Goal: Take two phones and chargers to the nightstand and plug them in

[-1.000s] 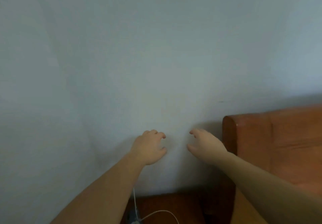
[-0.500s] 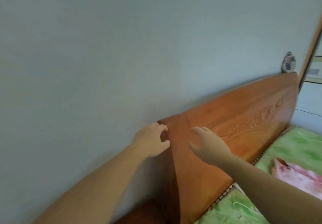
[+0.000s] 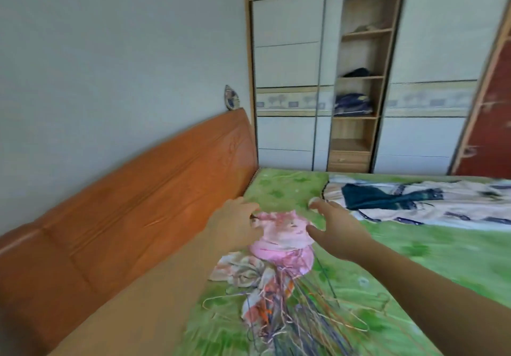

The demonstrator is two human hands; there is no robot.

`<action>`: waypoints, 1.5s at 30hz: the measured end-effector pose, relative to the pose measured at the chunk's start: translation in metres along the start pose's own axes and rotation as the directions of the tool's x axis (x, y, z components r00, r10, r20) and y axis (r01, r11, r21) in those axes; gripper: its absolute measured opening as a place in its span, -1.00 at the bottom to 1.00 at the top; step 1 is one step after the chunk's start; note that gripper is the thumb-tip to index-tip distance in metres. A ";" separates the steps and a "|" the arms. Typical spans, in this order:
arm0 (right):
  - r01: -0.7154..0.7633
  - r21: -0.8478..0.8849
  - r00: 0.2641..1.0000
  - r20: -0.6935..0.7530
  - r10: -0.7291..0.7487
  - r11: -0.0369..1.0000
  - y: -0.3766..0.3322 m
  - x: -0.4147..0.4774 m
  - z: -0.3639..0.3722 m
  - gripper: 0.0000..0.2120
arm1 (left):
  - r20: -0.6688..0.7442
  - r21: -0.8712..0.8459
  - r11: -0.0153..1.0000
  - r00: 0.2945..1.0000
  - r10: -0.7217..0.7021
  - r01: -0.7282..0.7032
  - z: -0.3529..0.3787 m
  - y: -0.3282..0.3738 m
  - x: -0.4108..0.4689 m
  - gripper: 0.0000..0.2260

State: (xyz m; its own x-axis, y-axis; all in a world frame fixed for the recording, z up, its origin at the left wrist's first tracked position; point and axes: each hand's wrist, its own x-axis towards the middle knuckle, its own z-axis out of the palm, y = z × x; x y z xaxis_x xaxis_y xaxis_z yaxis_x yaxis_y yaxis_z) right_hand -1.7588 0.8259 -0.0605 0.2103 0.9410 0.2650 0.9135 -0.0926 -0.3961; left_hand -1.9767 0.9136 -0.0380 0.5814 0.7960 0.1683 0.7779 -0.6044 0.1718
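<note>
Reaching out over the bed [image 3: 414,247] with both hands: left hand [image 3: 235,224] and right hand [image 3: 336,231] empty, each grip open, fingers spread and loosely curled, either side of a pink cloth [image 3: 282,235]. Wire hangers [image 3: 304,314] lie tangled below it. Headboard [image 3: 124,211] on our left, wardrobe [image 3: 359,79] ahead. We see no phones, chargers or nightstand in view; frame is motion-blurred.

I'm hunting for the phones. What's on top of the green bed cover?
On the green bed cover: pink clothes, wire hangers and a patterned garment. No phone shows; anything under them is hidden.
</note>
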 end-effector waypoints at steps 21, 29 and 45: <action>-0.967 -0.074 0.247 -0.485 0.839 0.242 0.174 -0.296 -0.147 -0.43 | 0.146 -0.307 0.426 0.401 0.905 -0.851 0.119 0.386 0.097 -0.52; -0.996 0.074 -0.076 -0.584 0.808 -0.041 0.105 -0.419 -0.171 -0.40 | 0.081 -0.331 0.135 0.114 0.990 -0.934 0.105 0.487 0.005 -0.57; -0.963 0.219 -0.255 -0.571 0.780 -0.155 0.066 -0.577 -0.200 -0.39 | 0.030 -0.376 -0.010 -0.023 0.999 -0.927 0.085 0.575 -0.151 -0.58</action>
State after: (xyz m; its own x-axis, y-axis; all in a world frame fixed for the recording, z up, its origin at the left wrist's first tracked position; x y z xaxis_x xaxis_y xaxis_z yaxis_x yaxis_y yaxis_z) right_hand -1.7506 0.2123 -0.0638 0.8579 -0.4984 0.1253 -0.4207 -0.8211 -0.3858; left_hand -1.5972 0.4486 -0.0471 0.7711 -0.6214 0.1385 -0.6361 -0.7432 0.2072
